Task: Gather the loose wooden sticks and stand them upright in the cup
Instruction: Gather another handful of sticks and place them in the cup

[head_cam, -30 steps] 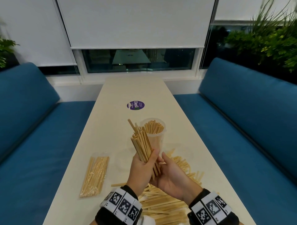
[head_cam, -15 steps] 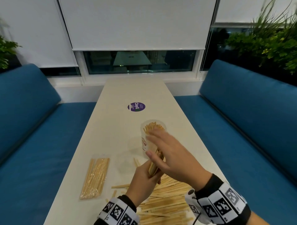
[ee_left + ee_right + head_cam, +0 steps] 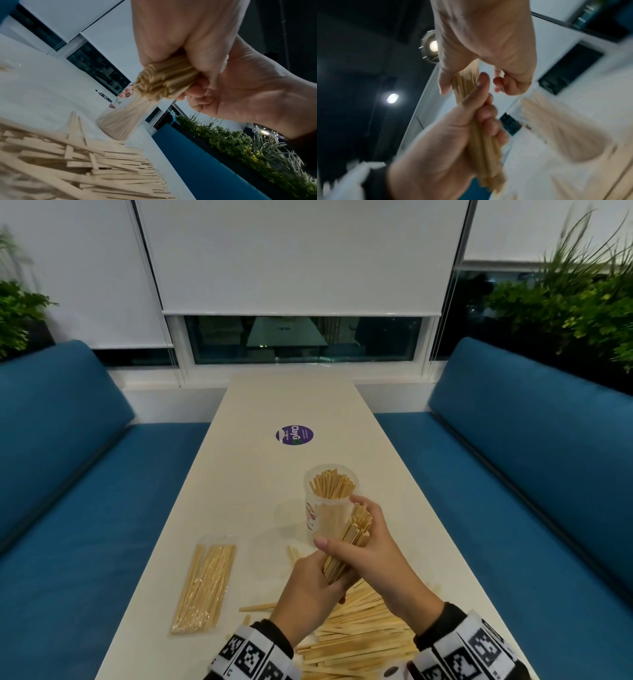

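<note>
Right hand (image 3: 376, 556) lowered onto bundle (image 3: 349, 546), left hand (image 3: 308, 594) gripping too, bundle's butt ends only in left-wrist view

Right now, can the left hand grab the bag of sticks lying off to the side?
Probably not yet. The left hand is gripping the bundle of sticks together with the right hand. The packet of sticks lies uncovered on the table, so once freed, nothing blocks it.

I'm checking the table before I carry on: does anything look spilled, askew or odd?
A heap of loose sticks lies criss-crossed at the table's near edge, some strays beside it. The cup stands upright, sticks inside. Both hands grip one bundle. Nothing looks damaged.
</note>
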